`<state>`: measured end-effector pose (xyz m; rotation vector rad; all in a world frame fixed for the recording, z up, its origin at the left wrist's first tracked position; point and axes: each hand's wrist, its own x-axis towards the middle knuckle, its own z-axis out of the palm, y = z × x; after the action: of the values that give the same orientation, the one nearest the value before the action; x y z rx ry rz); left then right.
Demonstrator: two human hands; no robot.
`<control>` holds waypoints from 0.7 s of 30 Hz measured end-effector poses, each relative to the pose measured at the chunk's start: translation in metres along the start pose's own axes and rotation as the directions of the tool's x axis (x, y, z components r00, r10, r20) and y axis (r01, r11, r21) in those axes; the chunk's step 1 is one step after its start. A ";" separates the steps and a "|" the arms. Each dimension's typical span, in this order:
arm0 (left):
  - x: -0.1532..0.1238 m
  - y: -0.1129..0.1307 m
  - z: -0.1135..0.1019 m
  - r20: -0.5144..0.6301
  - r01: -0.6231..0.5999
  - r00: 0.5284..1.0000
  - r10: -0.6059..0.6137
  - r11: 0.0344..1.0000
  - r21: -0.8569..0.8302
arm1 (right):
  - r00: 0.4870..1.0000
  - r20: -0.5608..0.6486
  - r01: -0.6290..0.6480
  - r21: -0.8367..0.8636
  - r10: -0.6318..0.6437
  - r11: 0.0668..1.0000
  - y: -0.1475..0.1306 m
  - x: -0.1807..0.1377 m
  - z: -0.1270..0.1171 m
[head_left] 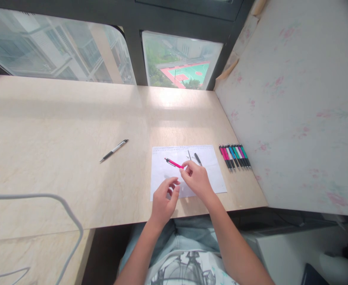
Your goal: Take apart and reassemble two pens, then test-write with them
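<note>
Head view: the right hand point(197, 179) pinches a pink pen point(174, 163) at its near-right end, fingers clamped on the barrel. The pen's long axis runs left-far to right-near, dark tip pointing left, hovering over the white paper sheet point(214, 166). The left hand point(163, 200) sits just beside, fingers loosely curled and empty. Two loose pen parts point(197, 158) lie on the sheet; a row of pens point(235, 156) lies right; a white pen point(114, 150) lies far left.

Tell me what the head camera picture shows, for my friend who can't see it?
The right hand holds a pink pen over a white sheet on a beige desk, with the left hand just below it. Small pen parts lie on the sheet, a row of pens beside it, and a white pen further left.
</note>
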<state>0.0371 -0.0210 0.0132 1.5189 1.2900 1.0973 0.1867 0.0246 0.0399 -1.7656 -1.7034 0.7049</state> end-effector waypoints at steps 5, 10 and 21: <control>0.002 0.008 0.005 -0.050 0.243 0.962 -0.269 0.924 -0.297 | 0.994 0.077 0.054 0.318 -0.083 0.946 -0.003 -0.032 -0.014; 0.011 0.011 0.012 0.024 0.358 0.896 -0.444 0.688 -0.631 | 0.991 0.097 0.057 0.334 -0.094 0.941 0.005 -0.040 -0.019; 0.011 -0.006 0.004 0.210 0.371 0.876 -0.434 0.328 -0.869 | 0.987 -0.123 0.049 -0.367 -0.101 0.929 0.035 0.022 -0.014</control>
<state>0.0407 -0.0095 0.0072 0.2905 0.7687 1.1805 0.2220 0.0454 0.0243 -1.9276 -1.8814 0.2314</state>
